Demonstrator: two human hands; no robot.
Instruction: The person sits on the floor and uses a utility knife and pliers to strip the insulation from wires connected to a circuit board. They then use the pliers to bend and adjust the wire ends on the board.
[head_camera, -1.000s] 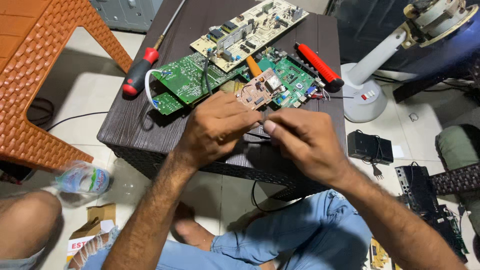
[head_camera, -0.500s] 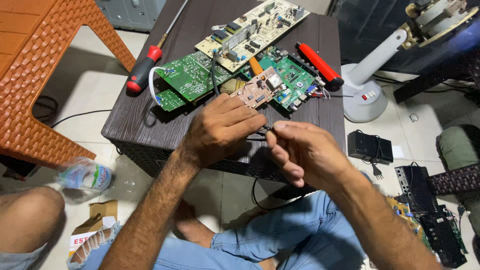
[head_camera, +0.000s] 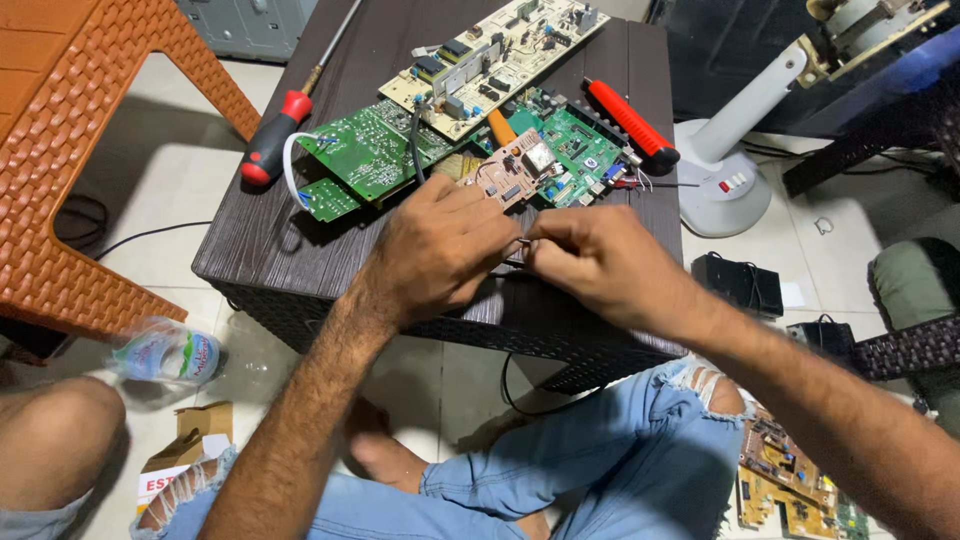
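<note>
Since the earlier frame your hands have drawn closer over the small tan circuit board (head_camera: 515, 178); your left hand (head_camera: 440, 245) pins its near edge on the dark table (head_camera: 260, 240). Your right hand (head_camera: 590, 260) pinches something tiny, too small to identify; keep that pinch steady and the board flat.

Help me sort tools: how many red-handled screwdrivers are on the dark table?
2. One red-and-black screwdriver lies at the table's left edge beside the green boards. The other red-handled screwdriver lies at the right edge. The hands may hide more.
</note>
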